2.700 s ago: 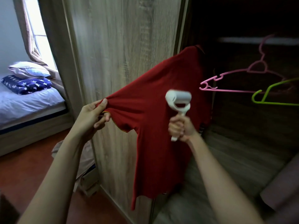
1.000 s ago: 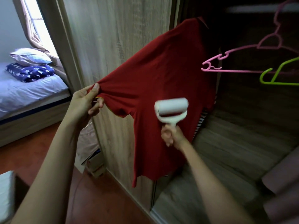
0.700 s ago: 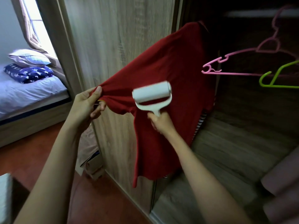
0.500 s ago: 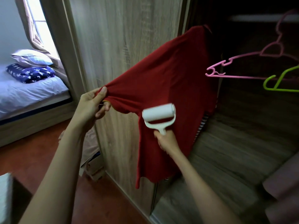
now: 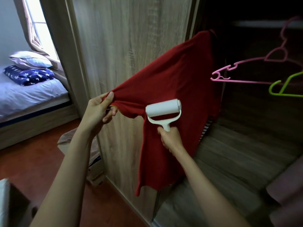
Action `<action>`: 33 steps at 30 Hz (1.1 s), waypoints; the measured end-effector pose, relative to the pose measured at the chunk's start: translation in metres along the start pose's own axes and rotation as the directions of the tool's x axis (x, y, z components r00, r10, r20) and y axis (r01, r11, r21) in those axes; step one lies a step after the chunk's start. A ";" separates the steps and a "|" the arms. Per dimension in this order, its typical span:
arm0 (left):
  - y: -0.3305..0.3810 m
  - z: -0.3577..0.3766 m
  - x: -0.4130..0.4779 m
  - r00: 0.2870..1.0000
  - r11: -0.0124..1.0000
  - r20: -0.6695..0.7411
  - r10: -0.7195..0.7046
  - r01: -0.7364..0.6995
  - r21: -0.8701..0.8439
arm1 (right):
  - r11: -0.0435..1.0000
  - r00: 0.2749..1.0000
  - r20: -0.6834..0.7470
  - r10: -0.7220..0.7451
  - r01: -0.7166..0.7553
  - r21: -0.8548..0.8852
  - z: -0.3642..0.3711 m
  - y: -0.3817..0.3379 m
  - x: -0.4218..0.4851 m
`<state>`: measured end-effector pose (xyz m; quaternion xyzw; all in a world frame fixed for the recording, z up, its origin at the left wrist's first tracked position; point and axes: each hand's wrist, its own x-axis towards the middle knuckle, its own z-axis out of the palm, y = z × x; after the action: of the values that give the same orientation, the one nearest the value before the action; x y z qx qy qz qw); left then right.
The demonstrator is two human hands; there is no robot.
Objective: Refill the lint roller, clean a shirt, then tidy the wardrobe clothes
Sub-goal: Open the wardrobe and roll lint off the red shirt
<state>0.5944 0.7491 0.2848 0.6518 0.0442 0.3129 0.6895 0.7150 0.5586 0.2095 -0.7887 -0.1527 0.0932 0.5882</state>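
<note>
A red shirt (image 5: pixel 177 82) hangs at the edge of the open wardrobe, its top end up in the dark interior. My left hand (image 5: pixel 100 112) pinches the end of its sleeve and pulls it out to the left, taut. My right hand (image 5: pixel 170 138) grips the handle of a white lint roller (image 5: pixel 163 109), whose roll lies against the shirt near the armpit. A striped garment (image 5: pixel 205 130) peeks out behind the shirt.
A wooden wardrobe door (image 5: pixel 131 46) stands behind the shirt. Pink hanger (image 5: pixel 246 69) and green hanger (image 5: pixel 285 87) hang empty inside the wardrobe. A bed (image 5: pixel 29 95) with pillows lies at left; a box (image 5: pixel 96 172) sits on the red floor by the door.
The roller swept up to the sleeve, then back down toward the armpit and body of the shirt. My left hand kept its pinch on the sleeve.
</note>
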 end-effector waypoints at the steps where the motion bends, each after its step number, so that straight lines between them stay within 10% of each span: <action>1: 0.000 0.000 -0.001 1.000 1.000 0.002 0.000 0.000 -0.004 | 0.999 0.999 -0.007 -0.035 0.035 0.003 -0.001 -0.012 0.005; 6: 0.004 0.001 0.000 1.000 1.000 -0.005 0.005 -0.005 -0.017 | 0.970 0.984 -0.008 -0.181 0.179 0.166 -0.020 -0.103 0.020; 12: 0.001 0.001 0.000 1.000 1.000 0.013 0.015 -0.015 -0.018 | 0.973 0.991 0.114 0.074 -0.097 0.210 -0.008 -0.009 -0.006; 16: 0.002 0.002 -0.003 1.000 0.999 -0.003 -0.006 0.006 -0.031 | 0.944 0.965 0.257 -0.049 -0.040 0.328 -0.031 -0.046 0.013; 25: 0.002 0.004 -0.008 1.000 0.999 -0.021 -0.005 0.004 -0.034 | 0.733 0.688 0.708 -0.162 -0.397 0.553 -0.060 -0.007 0.028; 33: 0.005 0.007 -0.011 0.999 0.999 -0.035 -0.013 0.012 -0.036 | 0.709 0.692 0.643 -0.327 -0.270 0.651 -0.104 -0.077 0.075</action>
<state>0.5874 0.7370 0.2866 0.6332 0.0550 0.3208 0.7022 0.8089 0.5109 0.3160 -0.3970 -0.3364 0.4353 0.7347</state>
